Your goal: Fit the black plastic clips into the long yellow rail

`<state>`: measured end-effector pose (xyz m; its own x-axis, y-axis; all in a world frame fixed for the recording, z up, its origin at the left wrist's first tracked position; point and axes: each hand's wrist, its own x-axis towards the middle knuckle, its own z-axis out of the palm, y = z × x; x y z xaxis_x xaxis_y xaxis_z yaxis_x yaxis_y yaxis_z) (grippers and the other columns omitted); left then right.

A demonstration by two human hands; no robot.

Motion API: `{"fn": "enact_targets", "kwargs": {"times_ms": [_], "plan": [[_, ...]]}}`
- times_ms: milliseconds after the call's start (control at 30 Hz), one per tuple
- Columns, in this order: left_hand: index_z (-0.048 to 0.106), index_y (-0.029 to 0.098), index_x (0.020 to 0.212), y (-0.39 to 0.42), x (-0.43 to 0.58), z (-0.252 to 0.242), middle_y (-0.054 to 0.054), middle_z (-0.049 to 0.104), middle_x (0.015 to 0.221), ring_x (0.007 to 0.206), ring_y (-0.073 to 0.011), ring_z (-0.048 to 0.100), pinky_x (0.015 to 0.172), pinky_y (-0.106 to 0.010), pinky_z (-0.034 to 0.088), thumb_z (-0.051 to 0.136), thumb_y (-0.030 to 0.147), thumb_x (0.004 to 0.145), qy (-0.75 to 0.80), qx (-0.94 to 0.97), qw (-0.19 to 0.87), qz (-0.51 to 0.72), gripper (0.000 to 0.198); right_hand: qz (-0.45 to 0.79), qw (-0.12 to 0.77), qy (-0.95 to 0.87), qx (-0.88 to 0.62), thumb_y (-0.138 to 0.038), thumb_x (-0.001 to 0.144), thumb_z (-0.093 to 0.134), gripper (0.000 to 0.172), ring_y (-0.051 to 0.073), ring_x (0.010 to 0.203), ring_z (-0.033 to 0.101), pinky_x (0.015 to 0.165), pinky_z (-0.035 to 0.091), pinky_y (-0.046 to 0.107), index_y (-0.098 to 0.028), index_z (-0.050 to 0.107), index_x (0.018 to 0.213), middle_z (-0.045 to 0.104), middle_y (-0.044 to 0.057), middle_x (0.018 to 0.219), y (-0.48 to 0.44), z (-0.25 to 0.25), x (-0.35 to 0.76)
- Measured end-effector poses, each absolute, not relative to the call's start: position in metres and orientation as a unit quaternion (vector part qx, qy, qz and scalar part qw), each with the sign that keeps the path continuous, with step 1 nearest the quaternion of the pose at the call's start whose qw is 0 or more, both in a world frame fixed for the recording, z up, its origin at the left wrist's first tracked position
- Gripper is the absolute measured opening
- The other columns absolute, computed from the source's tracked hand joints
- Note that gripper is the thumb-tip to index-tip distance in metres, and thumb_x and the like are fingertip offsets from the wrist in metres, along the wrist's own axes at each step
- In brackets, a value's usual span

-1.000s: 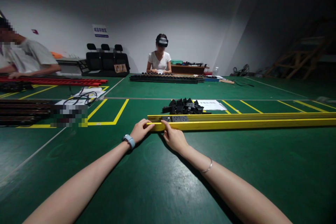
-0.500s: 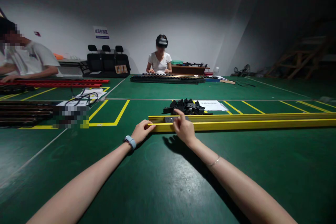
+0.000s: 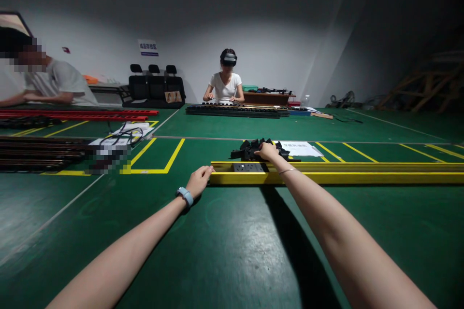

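A long yellow metal channel [image 3: 326,178] lies across the green table, its open side up. My left hand [image 3: 199,179], with a pale blue watch on the wrist, is closed around the channel's left end. Inside the channel near that end sits a dark socket module [image 3: 249,167] with dark slots. My right hand [image 3: 267,151] reaches over the channel into a heap of small black pieces [image 3: 246,149]. Its fingers are curled down among them, and what is between the fingertips is hidden.
Behind the heap lies a printed white sheet [image 3: 302,148] amid yellow tape lines. At left are a stack of dark rails [image 3: 39,154], red rails [image 3: 79,115] and black cables. One person [image 3: 225,87] works across the table beside dark strips [image 3: 235,110]; another [image 3: 65,82] sits at far left.
My right hand has moved from above the socket module in the channel to the black heap behind it. My left hand stays at the channel's end. The view has shifted slightly.
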<state>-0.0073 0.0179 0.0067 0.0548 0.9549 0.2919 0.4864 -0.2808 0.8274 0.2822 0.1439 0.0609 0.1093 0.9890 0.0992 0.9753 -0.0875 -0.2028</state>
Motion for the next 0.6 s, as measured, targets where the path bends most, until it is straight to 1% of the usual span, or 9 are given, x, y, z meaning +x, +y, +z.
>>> {"fn": "enact_targets", "kwargs": {"times_ms": [133, 200, 267, 300, 333, 367, 467, 533, 600], "plan": [[0.065, 0.018, 0.085, 0.019, -0.007, 0.008, -0.002, 0.061, 0.067, 0.069, -0.018, 0.058, 0.063, -0.027, 0.043, 0.036, 0.051, 0.089, 0.534, 0.679, 0.258, 0.432, 0.044, 0.067, 0.202, -0.661, -0.719, -0.035, 0.079, 0.063, 0.024, 0.022, 0.094, 0.062, 0.081, 0.044, 0.034, -0.016, 0.066, 0.093, 0.068, 0.011, 0.095, 0.138, 0.072, 0.281], [0.064, 0.018, 0.084, 0.018, -0.006, 0.01, -0.004, 0.063, 0.077, 0.077, -0.0185, 0.059, 0.068, -0.028, 0.045, 0.036, 0.047, 0.09, 0.524, 0.69, 0.237, 0.439, 0.041, 0.065, 0.259, -0.66, -0.703, -0.035, 0.083, 0.058, 0.023, 0.019, 0.092, 0.062, 0.08, 0.044, 0.03, -0.016, 0.063, 0.095, 0.068, 0.009, 0.097, 0.123, 0.077, 0.276], [0.062, 0.019, 0.089, 0.014, -0.004, 0.013, -0.005, 0.063, 0.088, 0.082, -0.0182, 0.059, 0.073, -0.029, 0.045, 0.038, 0.044, 0.091, 0.512, 0.693, 0.201, 0.465, 0.035, 0.089, 0.348, -0.659, -0.661, -0.041, 0.086, 0.053, 0.028, 0.016, 0.091, 0.062, 0.08, 0.045, 0.028, -0.017, 0.06, 0.097, 0.068, 0.007, 0.099, 0.096, 0.077, 0.265], [0.06, 0.018, 0.095, 0.012, -0.003, 0.014, -0.006, 0.061, 0.093, 0.084, -0.0178, 0.058, 0.075, -0.029, 0.046, 0.039, 0.042, 0.091, 0.507, 0.691, 0.178, 0.483, 0.032, 0.155, 0.449, -0.641, -0.603, -0.043, 0.083, 0.057, 0.03, 0.017, 0.088, 0.063, 0.079, 0.047, 0.028, -0.016, 0.06, 0.094, 0.068, 0.007, 0.095, 0.08, 0.074, 0.257], [0.057, 0.018, 0.1, 0.008, -0.001, 0.016, -0.007, 0.059, 0.097, 0.084, -0.0174, 0.057, 0.075, -0.029, 0.046, 0.04, 0.041, 0.091, 0.502, 0.69, 0.153, 0.499, 0.03, 0.248, 0.523, -0.619, -0.531, -0.047, 0.079, 0.061, 0.032, 0.018, 0.085, 0.064, 0.077, 0.048, 0.03, -0.016, 0.06, 0.089, 0.068, 0.006, 0.089, 0.062, 0.07, 0.247], [0.054, 0.017, 0.105, 0.004, 0.0, 0.017, -0.008, 0.057, 0.1, 0.084, -0.0172, 0.056, 0.076, -0.029, 0.046, 0.041, 0.04, 0.091, 0.494, 0.691, 0.128, 0.512, 0.031, 0.341, 0.56, -0.593, -0.467, -0.05, 0.076, 0.063, 0.034, 0.018, 0.084, 0.064, 0.078, 0.049, 0.032, -0.017, 0.059, 0.085, 0.068, 0.004, 0.084, 0.043, 0.065, 0.236], [0.05, 0.017, 0.111, -0.007, 0.002, 0.019, -0.009, 0.054, 0.104, 0.09, -0.0183, 0.054, 0.082, -0.032, 0.044, 0.039, 0.039, 0.092, 0.441, 0.738, 0.069, 0.506, 0.031, 0.563, 0.574, -0.495, -0.328, -0.045, 0.07, 0.071, 0.031, 0.019, 0.092, 0.065, 0.085, 0.049, 0.034, -0.02, 0.059, 0.084, 0.067, 0.003, 0.09, -0.008, 0.047, 0.203], [0.05, 0.017, 0.111, -0.011, 0.002, 0.019, -0.01, 0.055, 0.105, 0.095, -0.0202, 0.052, 0.087, -0.034, 0.042, 0.038, 0.039, 0.092, 0.406, 0.775, 0.042, 0.483, 0.032, 0.644, 0.551, -0.444, -0.291, -0.04, 0.067, 0.075, 0.033, 0.019, 0.098, 0.063, 0.087, 0.049, 0.032, -0.02, 0.061, 0.089, 0.068, 0.004, 0.096, -0.03, 0.037, 0.186], [0.051, 0.017, 0.109, -0.014, 0.001, 0.017, -0.01, 0.056, 0.104, 0.097, -0.022, 0.051, 0.089, -0.036, 0.041, 0.039, 0.041, 0.091, 0.4, 0.788, 0.024, 0.468, 0.032, 0.688, 0.519, -0.423, -0.28, -0.039, 0.067, 0.076, 0.037, 0.019, 0.101, 0.063, 0.085, 0.049, 0.03, -0.02, 0.063, 0.097, 0.067, 0.005, 0.103, -0.042, 0.028, 0.175]]}}
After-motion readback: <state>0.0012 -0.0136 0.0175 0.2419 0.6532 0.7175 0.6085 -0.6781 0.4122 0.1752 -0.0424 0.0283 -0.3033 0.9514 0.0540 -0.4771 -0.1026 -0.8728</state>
